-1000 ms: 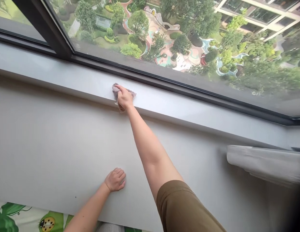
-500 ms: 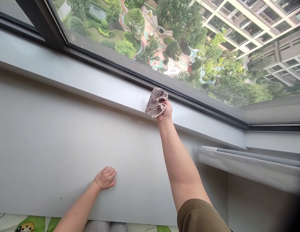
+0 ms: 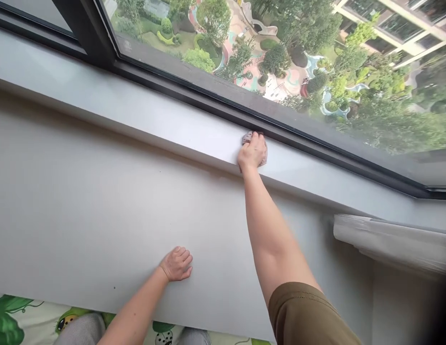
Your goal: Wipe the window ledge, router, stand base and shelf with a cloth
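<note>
The right hand (image 3: pixel 252 152) has been brought down onto the sill since the earlier frame, and the cloth, bunched and raised before, is now pressed under its palm. One crumpled, mauve-brown terry cloth (image 3: pixel 262 160) is gripped there by curled fingers, against the smooth pale grey window sill (image 3: pixel 144 115), just below the black window frame (image 3: pixel 223 91). The left hand (image 3: pixel 176 264) is spread flat and empty on the matt grey wall panel (image 3: pixel 82 206). One olive-green fabric sleeve (image 3: pixel 302 314) covers the right upper arm. Two legs in grey striped trousers (image 3: pixel 81 330) are seen beside a cream leaf-printed fabric (image 3: pixel 29 311) at the bottom edge.
</note>
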